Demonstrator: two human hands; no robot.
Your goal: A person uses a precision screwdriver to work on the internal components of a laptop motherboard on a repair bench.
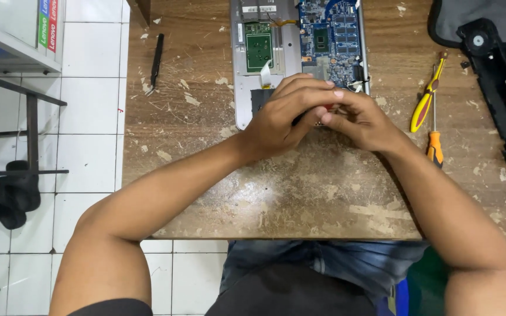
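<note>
While both hands, the left hand [282, 120] and right hand [361, 120], close together around a small red-tipped part [328, 107] at the near edge of the opened laptop [300, 52], fitting it seemingly calls for a steady, fine grip.

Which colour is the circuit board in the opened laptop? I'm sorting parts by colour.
Blue, on the main circuit board inside the opened laptop; the head view shows it.

Left hand [282, 120] and right hand [361, 120] meet, fingers interlocked, over the near edge of an opened laptop [297, 55] with its blue circuit board [332, 41] exposed; what they grip is hidden; two screwdrivers [427, 108] lie right on the worn wooden table [276, 193]; black tweezers [156, 61] lie left.
</note>
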